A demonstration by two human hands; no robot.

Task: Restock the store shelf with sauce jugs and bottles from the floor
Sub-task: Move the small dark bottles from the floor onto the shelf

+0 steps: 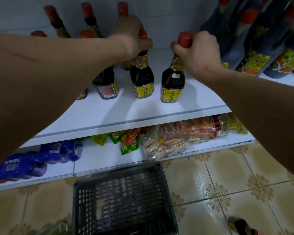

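Two dark sauce bottles with red caps and yellow labels stand upright on the white shelf (109, 114). My left hand (131, 36) grips the neck of the left bottle (143, 80). My right hand (199, 50) grips the neck of the right bottle (172, 83), its red cap showing above my fingers. More bottles of the same kind stand behind and to the left, one (106, 85) partly hidden by my left forearm. Large dark sauce jugs (255, 41) with yellow labels fill the shelf's right end.
A black plastic crate (124, 200) sits on the tiled floor below the shelf. The lower shelf holds blue packs (39, 158) at the left and snack bags (168, 139) in the middle. A dark bottle (241, 226) lies on the floor at bottom right.
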